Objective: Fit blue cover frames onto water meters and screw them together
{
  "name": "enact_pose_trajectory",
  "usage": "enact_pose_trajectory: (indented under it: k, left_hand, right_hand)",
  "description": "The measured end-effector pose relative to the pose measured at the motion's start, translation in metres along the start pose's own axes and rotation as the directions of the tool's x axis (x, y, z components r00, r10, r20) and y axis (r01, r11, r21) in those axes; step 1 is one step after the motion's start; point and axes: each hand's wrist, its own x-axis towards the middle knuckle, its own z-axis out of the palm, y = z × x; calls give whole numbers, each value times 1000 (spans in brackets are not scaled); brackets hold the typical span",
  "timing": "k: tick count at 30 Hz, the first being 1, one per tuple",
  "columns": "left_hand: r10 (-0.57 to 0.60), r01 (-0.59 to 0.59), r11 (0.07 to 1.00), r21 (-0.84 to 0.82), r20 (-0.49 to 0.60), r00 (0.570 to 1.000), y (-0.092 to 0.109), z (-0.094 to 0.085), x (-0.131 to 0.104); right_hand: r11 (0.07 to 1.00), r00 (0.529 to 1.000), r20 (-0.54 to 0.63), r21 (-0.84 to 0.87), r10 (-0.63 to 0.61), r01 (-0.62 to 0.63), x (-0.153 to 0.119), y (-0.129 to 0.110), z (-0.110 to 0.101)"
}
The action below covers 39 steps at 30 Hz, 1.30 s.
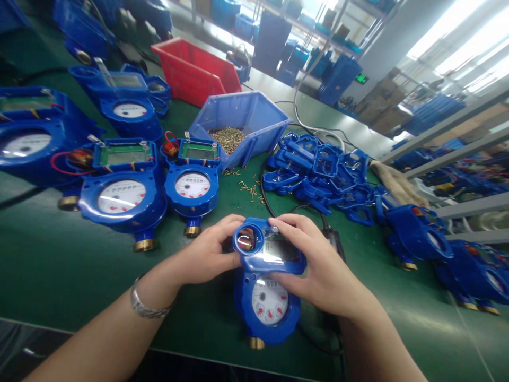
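Observation:
In front of me on the green table stands a blue water meter point(270, 305) with a white dial and a brass threaded end. A blue plastic cover point(254, 262) sits over its upper part, framing a small display and a round opening. My left hand point(212, 249) is closed on the cover's left side, thumb below and fingers behind. My right hand point(310, 260) grips the cover's right side, fingers along the top edge and thumb across the lower edge. Whether the cover is fully seated I cannot tell.
Several water meters point(121, 196) with exposed circuit boards stand to the left. A blue bin point(262, 124) of small brass screws is ahead, with loose screws point(250, 190) before it. Behind is a red bin point(194, 71). Blue covers point(318, 170) lie heaped right, near more meters point(417, 233).

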Motion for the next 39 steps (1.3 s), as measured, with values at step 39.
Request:
enact_pose_trajectory:
  k: [39]
  left_hand:
    - [-469, 294, 673, -678, -84, 879, 6, -10, -4]
  right_hand:
    - [996, 995, 47, 19, 91, -92, 2, -3, -1]
